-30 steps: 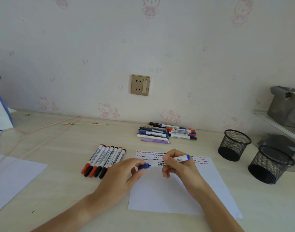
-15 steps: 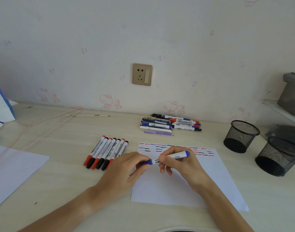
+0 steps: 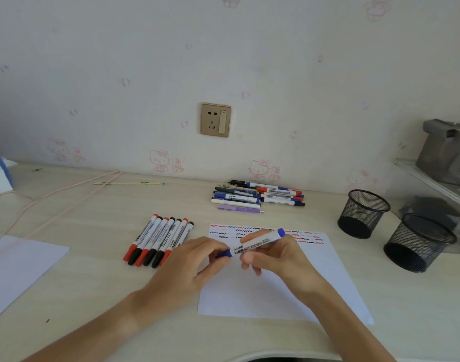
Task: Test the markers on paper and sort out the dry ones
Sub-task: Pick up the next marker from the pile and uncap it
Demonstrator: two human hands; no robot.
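Observation:
A blue whiteboard marker (image 3: 255,244) is held level above a white sheet of paper (image 3: 273,296). My right hand (image 3: 276,254) grips its white barrel. My left hand (image 3: 189,262) pinches the blue cap at the marker's left end. Rows of red, blue and black squiggles (image 3: 265,232) run along the paper's far edge. Several red and black markers (image 3: 158,240) lie side by side left of the paper. A loose pile of markers and pens (image 3: 257,195) sits near the wall.
Two black mesh pen cups (image 3: 362,212) (image 3: 417,242) stand at the right, beside a clear shelf (image 3: 433,184). Another white sheet (image 3: 17,267) lies at the left edge. A pink cord (image 3: 66,194) and a thin stick (image 3: 127,183) lie at the back left.
Both hands keep their grip on the blue marker and barely move. The camera view has shifted slightly.

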